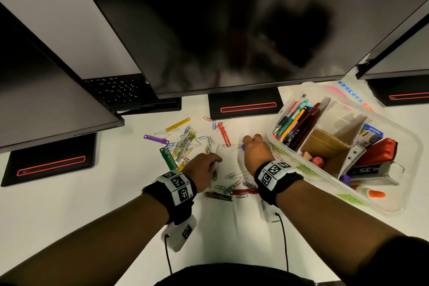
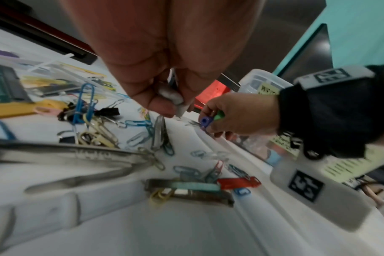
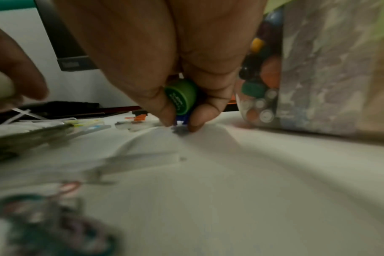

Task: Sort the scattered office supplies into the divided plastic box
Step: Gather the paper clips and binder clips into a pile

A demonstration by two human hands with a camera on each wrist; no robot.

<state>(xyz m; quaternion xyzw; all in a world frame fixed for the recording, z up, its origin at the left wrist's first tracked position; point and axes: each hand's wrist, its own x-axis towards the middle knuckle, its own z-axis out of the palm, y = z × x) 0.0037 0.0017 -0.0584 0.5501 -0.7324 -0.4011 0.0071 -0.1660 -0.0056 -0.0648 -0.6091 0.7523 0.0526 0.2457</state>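
**Full hands over a crowded pile: where a drop or a snag could come from**

The right hand (image 1: pixel 255 148) is down at the table (image 1: pixel 92 216), its fingers curled round a green cap (image 3: pixel 180 97) tucked against the palm, while the thumb and fingertips (image 3: pixel 164 119) pinch a small purple piece (image 2: pixel 205 121) right at the table top. Holding two things in one hand is the weak point, as I judge it: as the fingertips shift to secure the purple piece, the cap behind them could slip out and roll.

The left hand (image 1: pixel 202 170) is also low, its fingers (image 2: pixel 160 105) bunched narrow around something pale grey; blur keeps me from telling what it is. Just below those fingertips lies a silver paper clip (image 2: pixel 158 133), with more paper clips (image 1: pixel 185 144) tangled beyond them. The clips look hooked through each other, so lifting one may drag a chain along and scatter it further.

The plastic box (image 1: pixel 399 146) stands just beside the right hand, on the side away from the left. Its pen section (image 1: pixel 294 121) looks tightly packed and the far end is heaped. Small pieces dropped from above could, I think, bounce off the dividers into the wrong compartment, and a careless wrist could nudge the near wall.
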